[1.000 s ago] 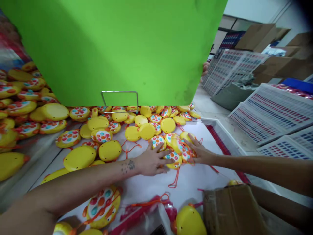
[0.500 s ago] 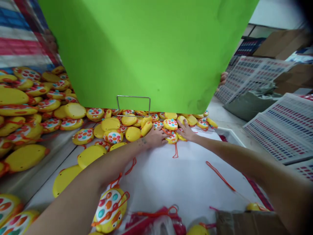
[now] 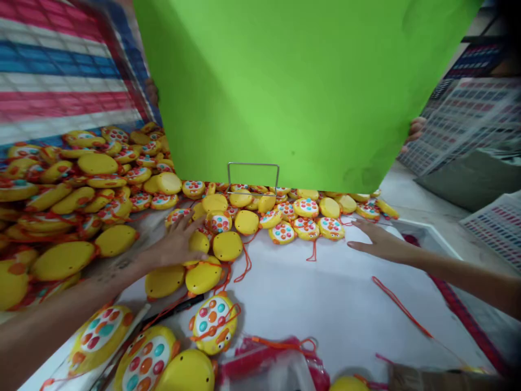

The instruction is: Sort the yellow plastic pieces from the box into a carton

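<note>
Green board first: large flat bright-green rectangular board [image 3: 293,98], upright across the far side, a co-worker's fingers [image 3: 415,133] on its right edge. White flat work surface [image 3: 309,304] below, bare through the middle and near right. Red, white and blue striped sheeting [image 3: 61,70] behind a grid on the far left, sloping.

Right side of room: white perforated plastic crates [image 3: 472,119], and a grey-green soft sack [image 3: 476,174] on the pale floor [image 3: 411,190]. White-rimmed tray [image 3: 443,241] beside the surface's right edge.

Yellow oval bird-faced toys [image 3: 97,164]: deep heap at left, band along the board's bottom edge, more loose ones near left. Some show white panels with coloured dots, others plain yellow backs.

Left hand [image 3: 175,241]: fingers spread, over the toys at left; no grasp visible, can't tell if it's touching. Right hand [image 3: 378,241]: open, thumb wide, just right of the row's near toys, no toy in it.

Smaller: crumpled pink and clear plastic packaging [image 3: 264,364] at the near edge, brown cardboard piece [image 3: 435,377] near right, thin metal wire frame [image 3: 278,176] in front of the board, black pen-like stick [image 3: 175,311] among near-left toys, orange cord loop [image 3: 401,305] on bare surface.
</note>
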`<control>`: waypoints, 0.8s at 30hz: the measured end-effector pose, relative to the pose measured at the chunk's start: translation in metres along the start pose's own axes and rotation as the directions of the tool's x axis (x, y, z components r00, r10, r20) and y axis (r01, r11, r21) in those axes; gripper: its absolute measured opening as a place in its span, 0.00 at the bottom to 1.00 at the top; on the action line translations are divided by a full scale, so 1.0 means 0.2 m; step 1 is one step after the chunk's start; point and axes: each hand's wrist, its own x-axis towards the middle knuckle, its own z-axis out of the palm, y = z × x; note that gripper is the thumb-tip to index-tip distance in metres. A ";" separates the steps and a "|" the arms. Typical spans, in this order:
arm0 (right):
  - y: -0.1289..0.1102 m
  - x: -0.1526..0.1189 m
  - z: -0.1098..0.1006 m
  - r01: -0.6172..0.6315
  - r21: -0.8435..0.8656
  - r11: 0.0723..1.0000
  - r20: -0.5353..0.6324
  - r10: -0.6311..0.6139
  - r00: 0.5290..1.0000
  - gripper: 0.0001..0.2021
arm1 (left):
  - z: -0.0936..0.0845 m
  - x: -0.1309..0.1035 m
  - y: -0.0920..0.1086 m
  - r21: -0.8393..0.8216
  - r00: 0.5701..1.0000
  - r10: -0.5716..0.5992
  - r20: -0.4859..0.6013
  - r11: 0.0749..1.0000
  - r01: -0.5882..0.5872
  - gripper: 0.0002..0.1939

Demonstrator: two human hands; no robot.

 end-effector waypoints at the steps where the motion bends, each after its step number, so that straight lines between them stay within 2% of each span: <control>1: -0.01 -0.02 -0.01 -0.011 -0.007 1.000 0.003 0.011 1.000 0.44 | 0.03 -0.04 -0.03 -0.018 0.998 0.004 0.062 1.000 -0.003 0.52; 3: -0.07 -0.02 -0.02 0.017 -0.036 0.999 -0.008 -0.018 1.000 0.43 | 0.09 -0.06 -0.02 -0.091 0.990 0.056 0.129 0.995 -0.045 0.56; 5: -0.18 -0.01 -0.03 0.137 -0.083 0.987 -0.018 -0.139 0.990 0.44 | 0.15 -0.01 0.05 -0.165 0.989 0.096 0.116 0.983 -0.076 0.55; 9: -0.45 0.02 0.04 0.366 -0.142 0.920 0.086 -0.357 0.930 0.46 | 0.24 0.22 0.25 -0.251 0.993 0.106 0.055 0.964 -0.089 0.49; 12: -0.66 0.03 0.11 0.538 -0.153 0.829 0.163 -0.515 0.841 0.43 | 0.28 0.40 0.37 -0.276 0.998 0.045 -0.037 0.960 -0.053 0.48; 14: -0.83 0.04 0.15 0.673 -0.153 0.723 0.192 -0.647 0.738 0.41 | 0.29 0.51 0.43 -0.279 0.997 -0.024 -0.073 0.960 0.003 0.48; 16: -1.03 0.06 0.19 0.809 -0.132 0.573 0.199 -0.784 0.588 0.41 | 0.26 0.60 0.46 -0.273 0.998 -0.029 -0.047 0.962 0.015 0.45; 18: -1.25 0.07 0.22 0.925 -0.086 0.369 0.201 -0.903 0.379 0.41 | 0.21 0.63 0.44 -0.281 0.998 0.066 -0.001 0.958 -0.064 0.36; 19: -1.36 0.07 0.24 0.963 -0.061 0.264 0.195 -0.943 0.270 0.40 | 0.17 0.61 0.41 -0.294 0.992 0.123 0.015 0.949 -0.113 0.32; 20: -1.45 0.07 0.27 0.983 -0.046 0.176 0.197 -0.964 0.181 0.38 | 0.13 0.57 0.36 -0.306 0.985 0.169 0.022 0.939 -0.154 0.29; 21: -1.54 0.08 0.29 0.993 -0.041 0.112 0.201 -0.972 0.118 0.37 | 0.10 0.50 0.30 -0.313 0.981 0.194 0.026 0.933 -0.177 0.27; 22: -1.61 0.08 0.32 0.997 -0.039 0.073 0.202 -0.976 0.079 0.35 | 0.06 0.40 0.23 -0.309 0.983 0.183 0.025 0.937 -0.166 0.25; 23: -1.66 0.09 0.34 0.997 -0.042 0.060 0.200 -0.977 0.067 0.35 | 0.03 0.28 0.16 -0.285 0.981 0.189 0.043 0.943 -0.170 0.24; 24: -1.69 0.11 0.36 0.996 -0.051 0.074 0.192 -0.978 0.083 0.35 | 0.01 0.15 0.09 -0.250 0.984 0.166 0.058 0.957 -0.146 0.24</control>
